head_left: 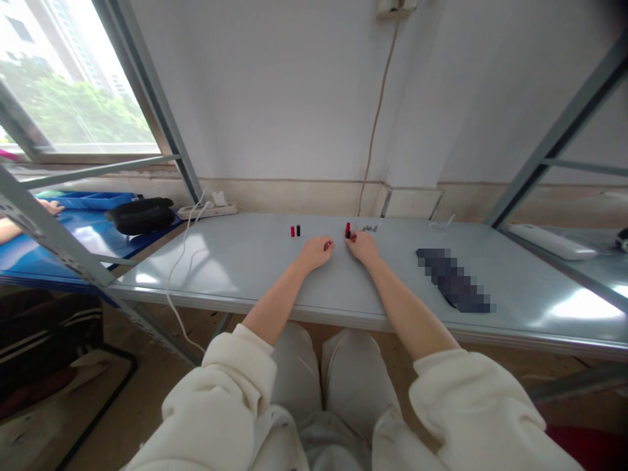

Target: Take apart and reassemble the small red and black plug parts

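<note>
Centre of frame, at the counter (255, 261): small black cylinder (348, 234), right hand (362, 247) touching, grip unclear, best steadied lightly beside the red cylinder (348, 226); left hand (316, 254) curled, hold indeterminable.

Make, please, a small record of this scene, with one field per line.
Left hand: fingers curled; contents unclear
Right hand: fingers at a small black cylinder; grip unclear
Just behind that: a small red cylinder
Left of both hands: another red cylinder beside another black cylinder
Table's far left: power strip
</note>
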`<state>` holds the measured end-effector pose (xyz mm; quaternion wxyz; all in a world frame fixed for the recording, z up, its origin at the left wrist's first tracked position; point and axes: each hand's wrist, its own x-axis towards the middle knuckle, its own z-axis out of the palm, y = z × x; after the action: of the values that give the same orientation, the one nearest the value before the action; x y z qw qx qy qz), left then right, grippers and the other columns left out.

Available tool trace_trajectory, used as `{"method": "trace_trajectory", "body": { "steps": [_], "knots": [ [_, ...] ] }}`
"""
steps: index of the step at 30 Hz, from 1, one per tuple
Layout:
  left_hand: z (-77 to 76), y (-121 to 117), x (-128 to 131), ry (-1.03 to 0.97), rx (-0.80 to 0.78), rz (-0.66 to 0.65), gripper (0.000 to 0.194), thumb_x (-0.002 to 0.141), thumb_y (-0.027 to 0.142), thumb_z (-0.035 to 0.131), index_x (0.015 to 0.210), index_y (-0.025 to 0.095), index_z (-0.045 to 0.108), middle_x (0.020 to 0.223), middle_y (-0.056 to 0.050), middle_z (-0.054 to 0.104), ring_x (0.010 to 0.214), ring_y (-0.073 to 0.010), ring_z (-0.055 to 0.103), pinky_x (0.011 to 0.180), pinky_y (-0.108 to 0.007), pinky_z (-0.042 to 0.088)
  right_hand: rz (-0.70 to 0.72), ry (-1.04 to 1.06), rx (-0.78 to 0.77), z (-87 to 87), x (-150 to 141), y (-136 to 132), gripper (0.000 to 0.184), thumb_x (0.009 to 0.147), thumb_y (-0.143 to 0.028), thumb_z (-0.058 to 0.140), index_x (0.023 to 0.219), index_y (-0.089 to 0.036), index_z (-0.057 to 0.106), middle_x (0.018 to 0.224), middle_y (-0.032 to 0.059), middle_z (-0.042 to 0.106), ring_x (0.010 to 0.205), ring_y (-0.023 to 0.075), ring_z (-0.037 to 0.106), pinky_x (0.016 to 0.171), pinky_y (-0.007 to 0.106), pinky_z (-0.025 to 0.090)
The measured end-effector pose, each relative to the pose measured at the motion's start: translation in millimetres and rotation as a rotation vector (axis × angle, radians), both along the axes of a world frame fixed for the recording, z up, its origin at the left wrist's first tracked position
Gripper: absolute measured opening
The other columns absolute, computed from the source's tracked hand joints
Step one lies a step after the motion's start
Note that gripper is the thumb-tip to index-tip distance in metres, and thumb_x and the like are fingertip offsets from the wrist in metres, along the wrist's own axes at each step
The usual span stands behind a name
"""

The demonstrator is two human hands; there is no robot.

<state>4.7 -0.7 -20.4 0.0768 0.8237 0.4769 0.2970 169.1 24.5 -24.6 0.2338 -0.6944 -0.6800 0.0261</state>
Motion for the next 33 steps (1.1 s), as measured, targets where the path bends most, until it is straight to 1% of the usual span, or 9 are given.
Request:
{"method": "trace_trajectory", "body": {
  "steps": [7,11,20,22,24,26,28,30,33],
  "knots": [
    [0.8,-1.1,-0.2,-0.001,-0.016,-0.001,0.024,0.081,0.027,0.04,0.085,0.019,0.063,0.073,-0.003,0.063,0.069,-0.0142,0.056,0.067,-0.025,0.041,0.019,0.004,-0.039,0.7,7.0,4.5,0.017,0.079,-0.027,0.052,0.087,-0.015,0.06,0.094,0.0107,0.063,0.091,0.0202,0.057,0.074,0.028,0.041],
    [1.2,-1.4,0.2,0.008,-0.041,-0.011,0.024,0.081,0.027,0.041,0.085,0.019,0.063,0.073,-0.003,0.063,0.069,-0.014,0.056,0.067,-0.024,0.041,-0.032,-0.009,-0.041,2.0,14.2,4.6,0.017,0.077,-0.025,0.054,0.087,-0.014,0.061,0.095,0.0119,0.063,0.091,0.0202,0.058,0.074,0.027,0.042],
    [1.5,-3.3,0.0,0.047,-0.032,0.006,0.023,0.081,0.028,0.04,0.084,0.019,0.062,0.075,-0.004,0.064,0.072,-0.0158,0.057,0.067,-0.026,0.041,-0.089,0.0,-0.044,7.3,17.1,-0.9,0.025,0.074,-0.035,0.059,0.086,-0.015,0.067,0.093,0.0125,0.064,0.089,0.0212,0.059,0.072,0.028,0.043],
    [3.7,-4.1,-1.5,0.042,-0.024,0.072,0.023,0.081,0.027,0.04,0.089,0.019,0.06,0.075,-0.005,0.064,0.074,-0.0173,0.058,0.067,-0.027,0.041,-0.097,0.002,-0.054,7.9,17.4,-1.2,0.025,0.073,-0.036,0.06,0.086,-0.015,0.067,0.092,0.0123,0.065,0.088,0.0212,0.059,0.072,0.029,0.043],
    [6.5,-4.8,-3.7,0.014,-0.02,0.199,0.027,0.082,0.026,0.039,0.101,0.019,0.056,0.077,-0.006,0.064,0.078,-0.0191,0.059,0.069,-0.028,0.042,-0.103,0.002,-0.056,8.4,17.8,-1.5,0.026,0.073,-0.037,0.06,0.085,-0.015,0.067,0.091,0.012,0.065,0.087,0.0209,0.06,0.071,0.028,0.044],
    [9.2,-5.1,-6.4,-0.016,-0.022,0.343,0.034,0.082,0.024,0.038,0.114,0.017,0.049,0.081,-0.009,0.064,0.081,-0.0212,0.06,0.07,-0.03,0.042,-0.107,-0.001,-0.05,8.7,18.1,-1.9,0.027,0.073,-0.038,0.06,0.085,-0.015,0.068,0.09,0.012,0.065,0.087,0.0206,0.06,0.071,0.028,0.044],
    [10.9,-4.8,-9.2,-0.025,-0.025,0.458,0.042,0.082,0.023,0.037,0.123,0.016,0.04,0.086,-0.012,0.064,0.084,-0.0233,0.06,0.071,-0.031,0.042,-0.106,-0.005,-0.045,8.9,18.2,-2.6,0.028,0.073,-0.039,0.059,0.084,-0.015,0.068,0.089,0.0119,0.065,0.086,0.0204,0.06,0.071,0.028,0.043],
    [11.3,-3.9,-11.9,-0.023,-0.035,0.524,0.048,0.082,0.023,0.037,0.129,0.014,0.033,0.089,-0.015,0.063,0.086,-0.025,0.06,0.073,-0.032,0.042,-0.105,-0.007,-0.046,8.7,18.3,-3.1,0.027,0.073,-0.039,0.059,0.082,-0.016,0.068,0.086,0.0114,0.065,0.085,0.0202,0.06,0.071,0.028,0.043],
    [10.1,-2.1,-15.1,-0.028,-0.065,0.564,0.053,0.082,0.023,0.037,0.134,0.014,0.025,0.093,-0.018,0.062,0.088,-0.0265,0.06,0.074,-0.034,0.042,-0.111,-0.012,-0.039,8.1,18.4,-2.9,0.026,0.073,-0.039,0.059,0.081,-0.016,0.068,0.086,0.0109,0.066,0.085,0.0201,0.06,0.071,0.028,0.043]
  ]
}}
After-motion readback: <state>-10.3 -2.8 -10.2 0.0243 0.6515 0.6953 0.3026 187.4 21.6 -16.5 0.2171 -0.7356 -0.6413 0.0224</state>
